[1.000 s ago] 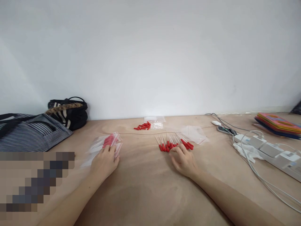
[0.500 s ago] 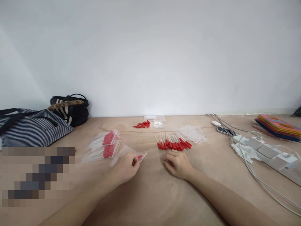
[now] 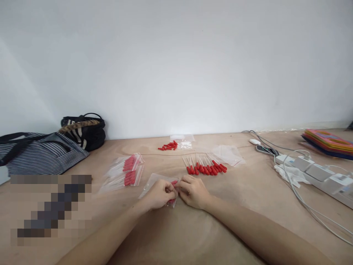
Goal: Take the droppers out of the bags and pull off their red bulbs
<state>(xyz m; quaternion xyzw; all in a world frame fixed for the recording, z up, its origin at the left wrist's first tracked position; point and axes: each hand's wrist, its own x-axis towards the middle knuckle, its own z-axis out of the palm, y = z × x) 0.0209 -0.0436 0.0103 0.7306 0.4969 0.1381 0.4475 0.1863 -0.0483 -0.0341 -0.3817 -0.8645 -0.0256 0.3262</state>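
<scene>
My left hand (image 3: 161, 193) pinches a clear zip bag (image 3: 149, 180) near its mouth. Red-tipped sticks (image 3: 174, 182) show pink-red through the plastic beside the fingers; how many is hidden. Against the same edge, my right hand (image 3: 194, 192) has its fingers closed on the bag's mouth, their tips partly out of sight. Just beyond the right hand, a row of loose sticks with red tips (image 3: 206, 169) lies fanned on the table, tips toward me. To the left lie two filled zip bags (image 3: 129, 171) of the same sticks, one behind the other.
Loose red caps (image 3: 168, 145) lie near the wall beside a clear bag of white sticks (image 3: 184, 144). Flat zip bags (image 3: 228, 154) lie behind the fanned row. At right are a power strip (image 3: 325, 176) with cables and coloured sheets (image 3: 328, 141); at left, a striped bag (image 3: 44, 152).
My right hand has moved left from in front of the fanned sticks to the bag's mouth. My left hand has shifted slightly right with the bag, and the two hands now meet.
</scene>
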